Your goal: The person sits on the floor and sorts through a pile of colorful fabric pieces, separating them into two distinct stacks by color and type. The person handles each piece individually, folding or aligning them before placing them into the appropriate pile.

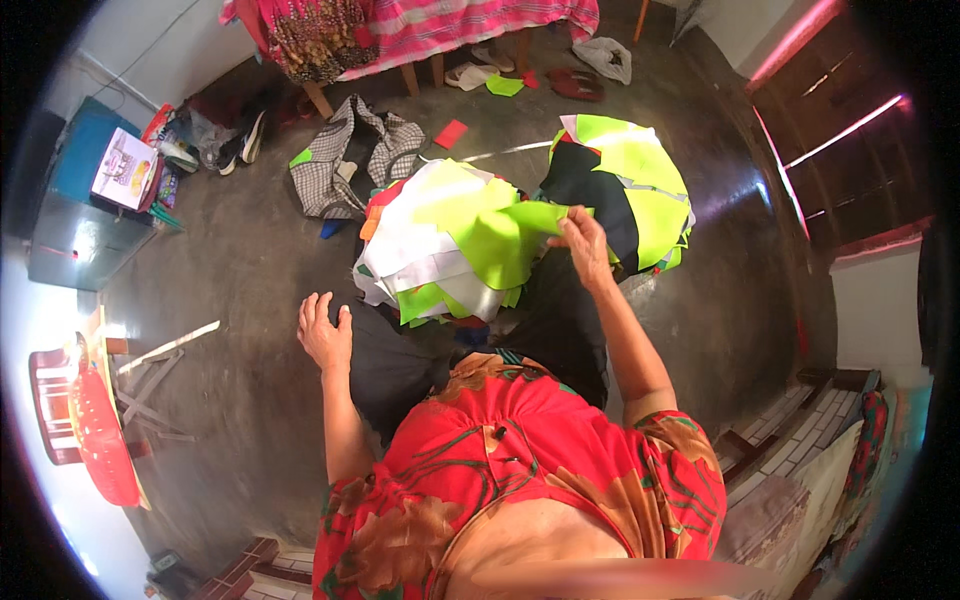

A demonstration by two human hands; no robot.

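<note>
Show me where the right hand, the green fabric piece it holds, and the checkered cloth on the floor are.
right hand (pixel 582 240), head view, on the back of the hand.
green fabric piece (pixel 505 245), head view, on its flat middle.
checkered cloth (pixel 318 175), head view, on its left part.

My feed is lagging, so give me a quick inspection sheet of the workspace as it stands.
Surface: bare dark concrete floor.
Job's things: heap of neon-green and white fabric pieces; stack of neon-green and black vest panels beside it.
Clutter: checked grey cloth, shoes, red scrap.
Grippers: right hand pinches a neon-green fabric piece; left hand open, holding nothing.
Cables: nothing seen.
Surroundings: blue cabinet, red plastic stool, pink-covered bed.
</note>
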